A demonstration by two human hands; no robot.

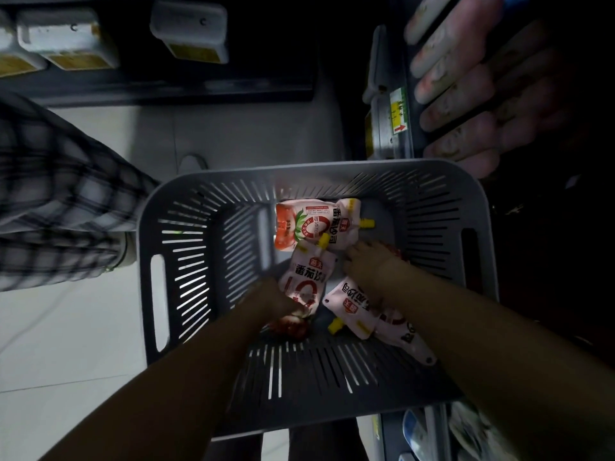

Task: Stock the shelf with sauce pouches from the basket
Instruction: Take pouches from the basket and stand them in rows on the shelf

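Observation:
A grey slotted basket [206,261] sits below me with several pink-and-red sauce pouches with yellow caps inside. One pouch [316,224] lies flat at the far side, untouched. My left hand [276,302] reaches in and pinches the lower end of the middle pouch [307,277]. My right hand [371,262] is curled down over another pouch [354,302], whose red end shows past the knuckles. A further pouch [407,337] lies under my right forearm. Both hands are dim and a little blurred.
A person in a plaid garment [56,194] stands close at the left of the basket. Dark shelves run along the top with white packs [189,31]. At the right, a shelf edge with a price tag [397,111] fronts a row of pale pouches [466,78].

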